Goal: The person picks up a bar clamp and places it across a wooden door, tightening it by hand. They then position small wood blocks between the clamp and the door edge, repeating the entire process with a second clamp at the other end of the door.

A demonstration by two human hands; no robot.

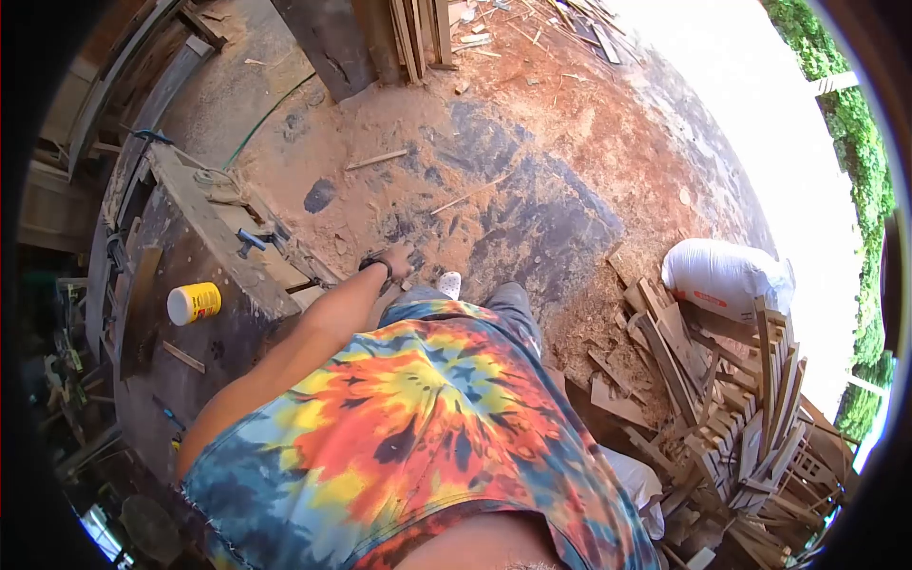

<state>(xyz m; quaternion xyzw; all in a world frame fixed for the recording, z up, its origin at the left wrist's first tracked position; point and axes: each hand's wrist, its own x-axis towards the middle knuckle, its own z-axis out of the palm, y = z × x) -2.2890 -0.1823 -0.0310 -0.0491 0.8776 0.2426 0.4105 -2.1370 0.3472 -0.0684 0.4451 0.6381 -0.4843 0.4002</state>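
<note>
Wears a tie-dye shirt (418,399), spread across the lower view in red, yellow and blue, above gray trousers (514,302). Reaches down and forward with the left hand (396,258), dark wristband (378,267) at the wrist, just beside the white footwear (449,284). Cannot tell whether its fingers stand open or grip anything; cannot tell the state of those of the right hand, outside the frame. Around and beyond the left hand, sawdust (375,214) scattered over the dark floor (560,223). To the left, on a worn dark surface (237,356), a yellow tub (195,303) with a white lid, tipped on its side; beyond it, a blue tool (252,241). To the right, a jumbled pile of wood scraps (750,418) beside a full white sack (727,277). Farther ahead, loose thin sticks (377,160) on the floor, a green hose (269,114) and upright boards (408,38). At far right, green foliage (860,142) in bright light.
</note>
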